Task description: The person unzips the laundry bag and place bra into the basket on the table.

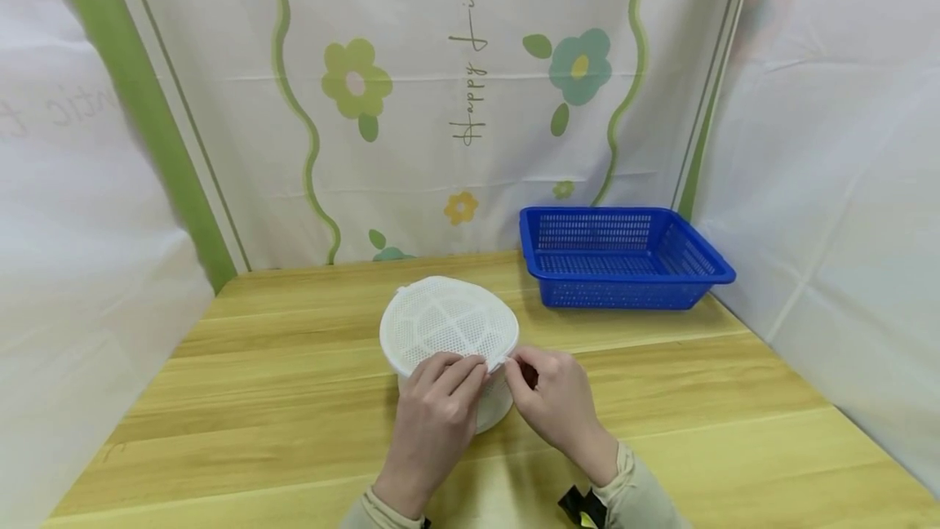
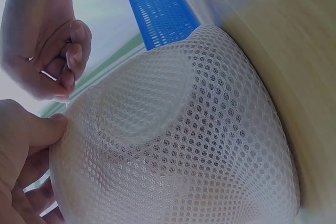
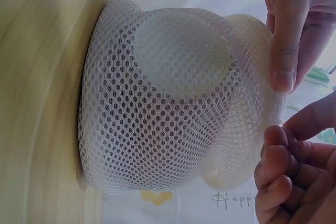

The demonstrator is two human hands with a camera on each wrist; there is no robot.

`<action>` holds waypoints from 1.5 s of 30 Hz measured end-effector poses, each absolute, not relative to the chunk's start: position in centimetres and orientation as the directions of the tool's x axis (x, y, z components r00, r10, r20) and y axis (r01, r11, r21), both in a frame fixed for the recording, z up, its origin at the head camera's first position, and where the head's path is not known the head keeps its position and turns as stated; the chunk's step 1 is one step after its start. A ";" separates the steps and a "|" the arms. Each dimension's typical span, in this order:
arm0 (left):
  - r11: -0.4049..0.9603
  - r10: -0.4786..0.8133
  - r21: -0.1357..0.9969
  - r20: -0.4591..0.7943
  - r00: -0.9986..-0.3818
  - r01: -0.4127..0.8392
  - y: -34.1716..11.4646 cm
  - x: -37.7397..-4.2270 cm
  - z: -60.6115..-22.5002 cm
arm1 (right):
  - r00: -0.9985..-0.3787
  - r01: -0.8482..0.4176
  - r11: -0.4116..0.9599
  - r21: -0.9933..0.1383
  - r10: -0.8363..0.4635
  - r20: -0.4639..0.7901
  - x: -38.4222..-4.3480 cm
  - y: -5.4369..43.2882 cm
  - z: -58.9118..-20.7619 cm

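Bag [image 1: 448,313] of white mesh stands on wooden desk [image 1: 257,398], about midway between left and right edges, well in from far edge. Top is roundish, with paler bands crossing at its middle and a raised white rim. Wrist views show coarse honeycomb mesh on the sides plus a paler rounded patch; can't tell if that's a panel or something inside.

Both hands on the bag, close together, not touching each other. Left hand [image 1: 439,406] grips the rim at the near side, fingers bent over the top, thumb on the rim. Right hand [image 1: 554,398] sits just right of it, thumb and forefinger pinching a small white tab [image 1: 503,362] at the rim's near right; tab too small to make out well. Other right fingers curled in.

Blue basket [image 1: 613,294], rectangular, slotted walls, upright at desk's far right corner, apart from the bag. Patterned curtain [image 1: 411,162] behind far edge: flowers, wavy green lines, "Happy Life" lettering turned sideways. Plainer white fabric [image 1: 830,162] along right edge. Pale beige sleeves [image 1: 646,500] on both arms; black strap [image 1: 573,503] by the right cuff.
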State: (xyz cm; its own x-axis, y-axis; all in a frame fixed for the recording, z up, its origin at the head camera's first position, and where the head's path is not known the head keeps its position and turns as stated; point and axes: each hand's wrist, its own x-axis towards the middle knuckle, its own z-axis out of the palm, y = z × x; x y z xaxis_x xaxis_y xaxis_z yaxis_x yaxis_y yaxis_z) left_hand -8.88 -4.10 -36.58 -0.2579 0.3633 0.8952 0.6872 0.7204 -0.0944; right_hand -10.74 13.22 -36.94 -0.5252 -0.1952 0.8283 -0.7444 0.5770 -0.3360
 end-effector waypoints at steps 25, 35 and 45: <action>0.714 0.342 -0.101 0.914 -0.219 0.693 -4.0 -8.8 -36.5 | -0.456 -0.820 0.503 -0.274 -0.283 0.844 -10.6 13.3 -36.8; 0.722 0.351 -0.102 0.907 -0.234 0.684 -4.0 -8.8 -36.7 | -0.502 -0.776 0.558 -0.293 -0.265 0.823 -10.5 13.3 -36.9; 0.729 0.350 -0.106 0.907 -0.236 0.676 -3.9 -8.8 -36.7 | -0.546 -0.729 0.597 -0.334 -0.214 0.810 -10.7 13.5 -36.8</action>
